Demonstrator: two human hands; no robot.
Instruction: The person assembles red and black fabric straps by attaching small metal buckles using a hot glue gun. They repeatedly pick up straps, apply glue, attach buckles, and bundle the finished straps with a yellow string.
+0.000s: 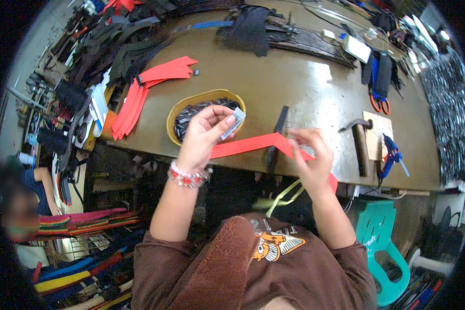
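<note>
My left hand, with a beaded bracelet at its wrist, pinches a small grey-white label between thumb and fingers. A flat red strap runs from beside this hand across to my right hand, bending upward on the way. My right hand is closed on the strap's right part, thumb against fingers. Whether my left hand also grips the strap's other end is hidden. Just behind my left hand stands a yellow oval basket of small dark, glossy pieces. A narrow black strip lies at the table edge behind the strap.
The brown table carries a fanned bundle of red straps at left. At right are orange-handled scissors and a wooden block. A green plastic stool stands below right. Another person's arm shows at far left.
</note>
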